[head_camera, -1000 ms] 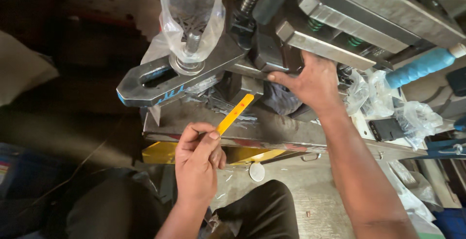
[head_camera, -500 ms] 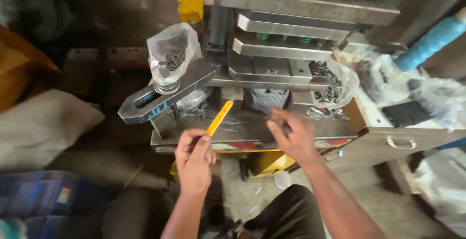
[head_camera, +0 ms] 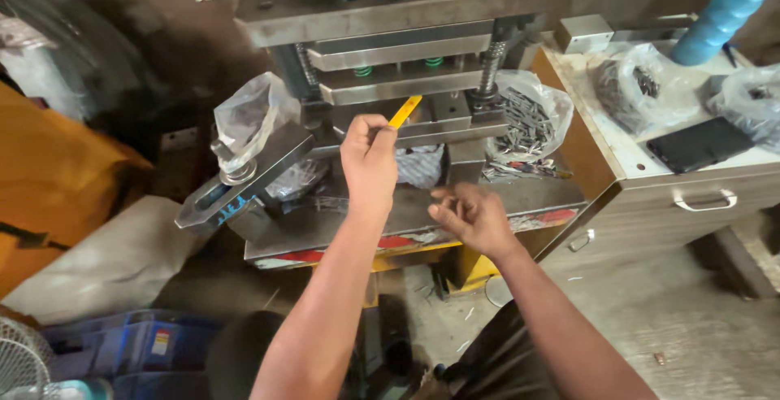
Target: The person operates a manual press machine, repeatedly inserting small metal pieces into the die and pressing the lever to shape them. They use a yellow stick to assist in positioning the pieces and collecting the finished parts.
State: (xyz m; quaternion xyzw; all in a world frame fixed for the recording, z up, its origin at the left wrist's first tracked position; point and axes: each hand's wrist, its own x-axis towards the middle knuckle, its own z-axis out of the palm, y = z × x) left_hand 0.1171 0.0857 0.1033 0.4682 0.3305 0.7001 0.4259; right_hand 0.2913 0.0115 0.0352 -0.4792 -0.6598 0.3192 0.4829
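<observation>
Here, head view only.
Left hand (head_camera: 370,160): closed, pinching the lower end of a yellow stick (head_camera: 404,111) between thumb and fingers.
Yellow stick: slanting up and right past the fingertips, tip reaching into the gap of the steel press (head_camera: 398,58).
Handling: likely light, thin and stiff, perhaps a little bendy; best pinched near the lower end, as now.
Right hand (head_camera: 471,217): loosely curled, holding nothing visible, hovering just below and right of the left-hand fingers, above the press table (head_camera: 536,197).
Nearby: bag of metal bits (head_camera: 528,123) right of the fingers; clear bag (head_camera: 248,115) on a steel arm to their left.
</observation>
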